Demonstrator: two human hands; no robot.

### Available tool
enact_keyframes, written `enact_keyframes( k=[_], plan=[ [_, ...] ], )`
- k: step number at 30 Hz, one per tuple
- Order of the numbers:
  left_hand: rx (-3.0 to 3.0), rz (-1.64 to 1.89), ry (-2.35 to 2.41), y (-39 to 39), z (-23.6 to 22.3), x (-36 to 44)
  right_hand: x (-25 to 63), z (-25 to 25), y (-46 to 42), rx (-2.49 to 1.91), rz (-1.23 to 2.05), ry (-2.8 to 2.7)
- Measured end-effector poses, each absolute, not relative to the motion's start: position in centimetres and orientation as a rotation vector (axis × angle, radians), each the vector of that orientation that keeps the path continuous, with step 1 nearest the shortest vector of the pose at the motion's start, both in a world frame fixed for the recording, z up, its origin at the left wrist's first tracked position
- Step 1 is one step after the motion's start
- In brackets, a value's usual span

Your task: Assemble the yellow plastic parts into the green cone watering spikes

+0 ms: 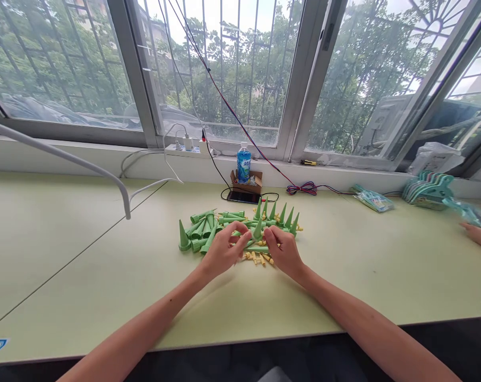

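My left hand (225,248) has its fingers curled, with the thumb and fingertips at the base of an upright green cone-shaped spike (258,229). On the other side of that spike, my right hand (283,250) is closed in a pinch; what lies in its fingertips is hidden. Behind my hands, several green spikes (282,214) stand upright in rows. Beside my left hand lies a pile of hollow green spikes (198,231), with one spike (183,236) upright at its left edge. Small yellow plastic fittings (260,258) are scattered just below my fingers.
Behind the pile are a phone (243,197), a small cardboard box (254,185) and a blue bottle (243,164). A coiled cable (302,188) lies to the right. Teal hangers (427,189) and another person's hand (479,236) are at far right. A white tube (125,199) hangs at left.
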State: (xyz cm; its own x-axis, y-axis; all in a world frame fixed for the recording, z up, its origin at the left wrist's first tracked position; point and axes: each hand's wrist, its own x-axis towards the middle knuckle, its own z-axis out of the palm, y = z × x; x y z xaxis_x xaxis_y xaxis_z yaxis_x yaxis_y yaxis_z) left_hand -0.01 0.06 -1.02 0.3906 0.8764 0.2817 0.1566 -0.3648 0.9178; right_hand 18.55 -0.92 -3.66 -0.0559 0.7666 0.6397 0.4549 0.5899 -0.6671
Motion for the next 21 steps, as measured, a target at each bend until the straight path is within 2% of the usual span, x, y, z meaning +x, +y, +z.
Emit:
enact_keyframes(
  k=[8,16,21],
  plan=[
    [1.487,0.763,0.854,0.06,-0.31,0.11,18.53,-3.23,-1.15,-0.932,0.293,-1.832],
    [1.457,0.758,0.739,0.24,-0.5,-0.36,18.66,-3.22,-1.13,-0.859,0.301,-1.91],
    [1.663,0.798,0.751,-0.15,-0.21,-0.35,18.61,-3.32,-1.23,-0.886,0.338,-1.876]
  ],
)
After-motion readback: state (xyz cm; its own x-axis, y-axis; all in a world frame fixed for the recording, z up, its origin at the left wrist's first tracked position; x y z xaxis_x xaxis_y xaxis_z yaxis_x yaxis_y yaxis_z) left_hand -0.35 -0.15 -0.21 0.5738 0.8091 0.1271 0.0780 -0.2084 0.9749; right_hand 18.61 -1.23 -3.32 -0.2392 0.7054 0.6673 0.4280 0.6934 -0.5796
